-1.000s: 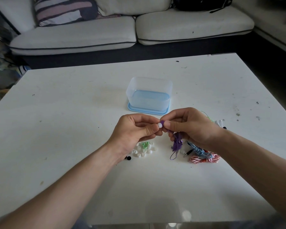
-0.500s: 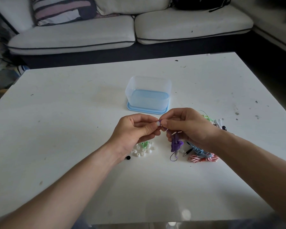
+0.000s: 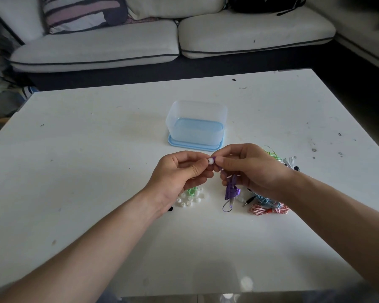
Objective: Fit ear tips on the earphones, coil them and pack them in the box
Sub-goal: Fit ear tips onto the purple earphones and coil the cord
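My left hand (image 3: 179,171) pinches a small white ear tip (image 3: 210,161) between thumb and forefinger. It meets the bud of the purple earphones (image 3: 231,191), which my right hand (image 3: 247,167) pinches; their bundled cord hangs from that hand down to the table. Below my left hand lies a heap of white and green ear tips (image 3: 192,196). The clear plastic box (image 3: 197,125) stands on its blue lid (image 3: 195,146) just beyond both hands.
Blue and red-white earphone bundles (image 3: 269,206) lie under my right wrist, with green and white cords (image 3: 280,158) behind it. One black ear tip (image 3: 170,209) sits by my left wrist. A white sofa (image 3: 162,40) runs past the table's far edge.
Both hands have stayed pressed together at the ear tip, shifting only slightly. The purple cord hangs in much the same place.
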`<state>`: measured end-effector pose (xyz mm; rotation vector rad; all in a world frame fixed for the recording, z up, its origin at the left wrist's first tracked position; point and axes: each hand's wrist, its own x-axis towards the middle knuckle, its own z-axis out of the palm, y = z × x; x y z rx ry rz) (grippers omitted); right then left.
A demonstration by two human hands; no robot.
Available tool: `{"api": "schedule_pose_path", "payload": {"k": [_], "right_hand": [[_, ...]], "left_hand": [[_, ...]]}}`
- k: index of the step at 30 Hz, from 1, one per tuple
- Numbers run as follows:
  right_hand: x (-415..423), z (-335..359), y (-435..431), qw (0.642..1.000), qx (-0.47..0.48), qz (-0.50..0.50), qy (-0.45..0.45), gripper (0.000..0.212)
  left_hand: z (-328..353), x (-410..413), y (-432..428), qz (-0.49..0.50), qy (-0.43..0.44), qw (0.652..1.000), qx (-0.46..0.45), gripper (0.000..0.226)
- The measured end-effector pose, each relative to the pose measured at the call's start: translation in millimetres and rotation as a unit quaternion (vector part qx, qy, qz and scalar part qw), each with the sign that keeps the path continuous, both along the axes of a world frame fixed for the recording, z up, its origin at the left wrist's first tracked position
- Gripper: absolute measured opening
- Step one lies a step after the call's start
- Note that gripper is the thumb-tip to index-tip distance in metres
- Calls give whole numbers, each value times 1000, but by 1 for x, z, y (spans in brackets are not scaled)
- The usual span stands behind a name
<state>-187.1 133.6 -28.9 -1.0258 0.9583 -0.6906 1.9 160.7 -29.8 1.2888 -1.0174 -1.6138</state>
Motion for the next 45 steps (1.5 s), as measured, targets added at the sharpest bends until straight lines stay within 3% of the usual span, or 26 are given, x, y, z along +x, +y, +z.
{"api": "schedule_pose_path", "payload": {"k": [2,6,8,11,14,24,28,36,40,45], "right_hand": [[1,2,0,999,26,-29,-26,7],[4,5,1,987,85,-77,-112,14],[6,6,2,979,100,-82,-160,15],[8,8,3,969,101,-87,-209,16],[7,9,1,965,100,-89,-227,15],[1,-1,-4,977,67,-125,-162,15],[-2,-7,-7,984,60,-143,-90,14],[-2,-36,-10,973,-21,-54,224,7],[-2,-43,-11,899,-159,0,408,15],[3,-37,-1,799,-290,10,526,31]], "left_hand": [[-2,-2,1,-1,-29,1000,-3,15],[-9,-10,5,-43,-83,996,-8,34],[-10,-16,9,-81,-45,995,27,37],[-9,-21,15,-121,86,983,108,27],[-9,-21,16,-105,137,976,135,26],[-14,-11,5,22,1,999,34,16],[-15,-4,1,35,-24,999,11,21],[-22,-2,0,19,-132,991,11,23],[-24,-2,0,29,-161,987,-3,20],[-29,-1,-1,46,-161,986,5,17]]}}
